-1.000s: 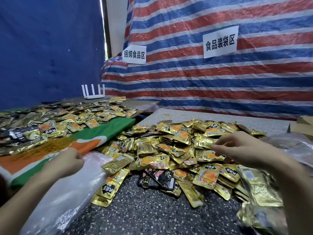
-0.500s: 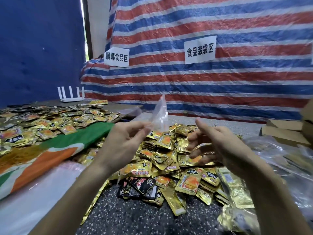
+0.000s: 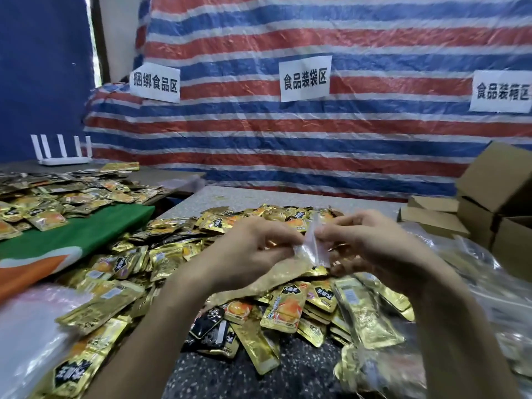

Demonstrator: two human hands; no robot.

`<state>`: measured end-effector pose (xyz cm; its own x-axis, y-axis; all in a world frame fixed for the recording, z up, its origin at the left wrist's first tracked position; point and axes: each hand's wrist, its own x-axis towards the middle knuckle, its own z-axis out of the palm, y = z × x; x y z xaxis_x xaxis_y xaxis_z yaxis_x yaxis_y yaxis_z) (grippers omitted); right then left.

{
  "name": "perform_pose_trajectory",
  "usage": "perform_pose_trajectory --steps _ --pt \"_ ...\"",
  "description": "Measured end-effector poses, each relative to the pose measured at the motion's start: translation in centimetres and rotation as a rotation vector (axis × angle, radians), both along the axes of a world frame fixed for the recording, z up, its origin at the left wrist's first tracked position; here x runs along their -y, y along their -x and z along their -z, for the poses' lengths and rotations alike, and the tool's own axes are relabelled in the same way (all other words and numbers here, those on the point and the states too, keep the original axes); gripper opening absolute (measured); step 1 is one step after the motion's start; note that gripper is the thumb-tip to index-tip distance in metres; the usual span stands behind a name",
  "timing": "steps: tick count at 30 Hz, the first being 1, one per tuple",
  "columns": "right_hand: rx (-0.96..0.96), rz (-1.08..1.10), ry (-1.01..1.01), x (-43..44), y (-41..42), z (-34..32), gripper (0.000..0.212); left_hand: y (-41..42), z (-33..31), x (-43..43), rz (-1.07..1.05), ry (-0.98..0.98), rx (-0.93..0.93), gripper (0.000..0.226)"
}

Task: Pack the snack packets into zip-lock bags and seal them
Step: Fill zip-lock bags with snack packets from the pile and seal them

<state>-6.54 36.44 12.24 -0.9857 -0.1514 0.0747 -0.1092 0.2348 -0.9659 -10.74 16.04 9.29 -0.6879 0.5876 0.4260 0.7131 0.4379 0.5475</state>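
Gold snack packets [image 3: 283,309], some seemingly black [image 3: 208,326]; red-blue-white striped tarp [image 3: 288,139]; green-orange cloth [image 3: 72,240].

Left grip [image 3: 247,254], right grip [image 3: 374,246]: close together, pinched.

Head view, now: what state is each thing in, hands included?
left hand: pinches the zip-lock bag at its left edge.
right hand: pinches the bag's right edge.
zip-lock bag: held up, no packet seen inside; mouth open or sealed, cannot tell.
snack packets: loose, heaped on the table, unbagged.
router: antennas upright.
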Motion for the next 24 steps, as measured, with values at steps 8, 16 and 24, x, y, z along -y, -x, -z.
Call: perform_pose_trajectory --steps 8,16,24 --pt "-0.003 -0.043 -0.016 0.6 -0.2 -0.4 0.012 1.2 -0.8 0.9 0.121 -0.200 0.444 0.050" --pt "-0.020 -0.095 -0.062 2.0 -0.4 -0.3 0.017 1.3 -0.3 0.2 0.098 -0.304 0.485 0.035" --pt "-0.271 0.221 -0.158 0.3 -0.1 -0.3 0.024 1.8 -0.8 3.5 -0.010 -0.494 0.554 0.031"
